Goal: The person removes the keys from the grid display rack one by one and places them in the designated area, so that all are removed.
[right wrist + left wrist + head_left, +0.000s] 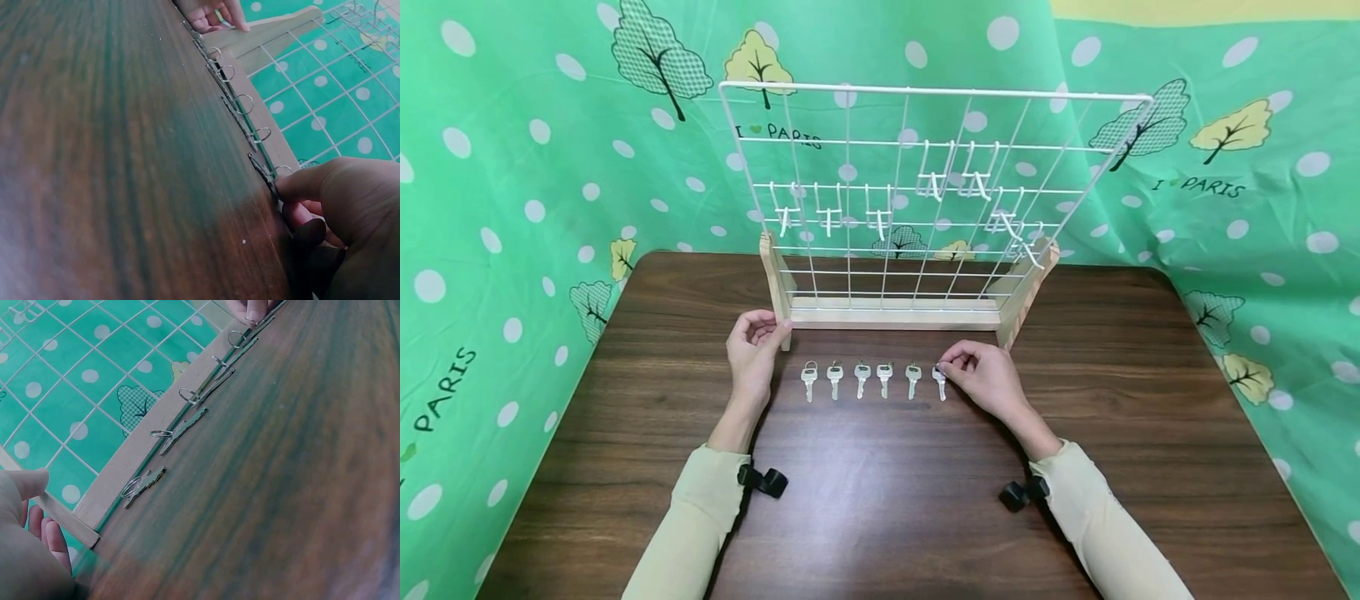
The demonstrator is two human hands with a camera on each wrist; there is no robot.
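Observation:
My left hand [752,354] grips the left wooden leg [777,287] of a white wire grid rack, thumb on one side and fingers on the other. At the right end of a row of silver keys, my right hand [985,379] pinches the top of the last key [941,385] between thumb and fingertips; its blade rests along the dark table. The other keys, such as the leftmost key [808,383], lie side by side with blades toward me. Thin rings stand up from their heads, as with this key ring [189,396] in the left wrist view.
Behind the keys stands the rack on its wooden base bar [895,319]. White hooks [830,218] hang on the grid at several heights, with another hook [976,185] higher on the right. A green patterned cloth [550,167] covers the wall behind the wooden table [880,500].

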